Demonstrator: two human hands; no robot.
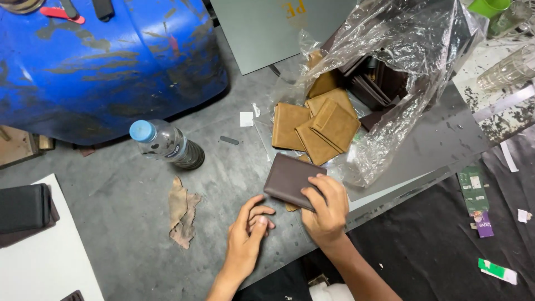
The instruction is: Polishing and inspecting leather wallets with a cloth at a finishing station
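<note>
Head view looks straight down on a grey, scuffed surface (128, 200) where two bare hands work close together near the lower middle. The right hand (326, 209) is closed on a dark brown wallet (290, 178), fingers curled over its near edge and pinning it flat against the surface; a sliver of tan leather peeks out from under that wallet. The left hand (248, 237) holds nothing, its fingers loosely curled and resting on the surface just beside the right hand, not touching the wallet. Just beyond the dark wallet lies a loose pile of tan wallets (315, 125), overlapping one another and spilling from the mouth of a crumpled clear plastic bag (412, 50), which also holds a stack of darker wallets (376, 83) further back. To the left, a clear plastic bottle (167, 146) with a light blue cap lies on its side, near a large blue drum (106, 61). A torn scrap of tan leather (181, 214) lies on the surface left of the left hand.
</note>
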